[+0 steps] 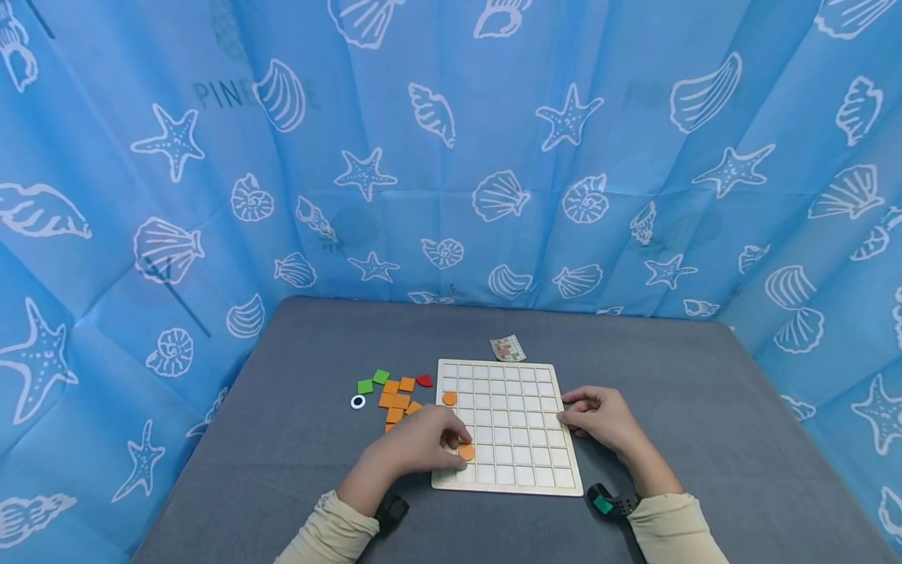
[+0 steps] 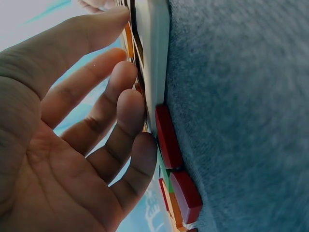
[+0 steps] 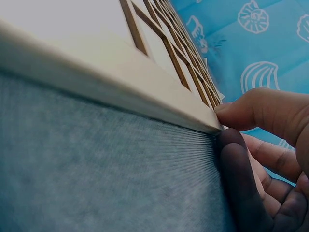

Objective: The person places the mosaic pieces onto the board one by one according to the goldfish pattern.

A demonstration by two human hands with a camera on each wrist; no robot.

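A pale square grid board [image 1: 521,433] lies on the table, its cells outlined by raised ridges. My left hand [image 1: 423,440] is over its lower left part and pinches a round orange tile [image 1: 466,452] between thumb and index finger, low at the board's surface. In the left wrist view, the other fingers bend loosely beside the board's edge. Another round orange tile [image 1: 449,399] sits in a cell of the left column. On the opposite side, my right hand [image 1: 602,415] grips the board's right edge, with the thumb [image 3: 236,113] on top and fingers against the side.
Left of the board lie several square orange tiles [image 1: 391,387], two green tiles [image 1: 380,377], a red piece [image 1: 424,381] and a white ring with a dark centre [image 1: 358,402]. A small pattern card [image 1: 507,348] lies behind the board. A blue curtain [image 1: 451,157] hangs behind the grey table [image 1: 655,368].
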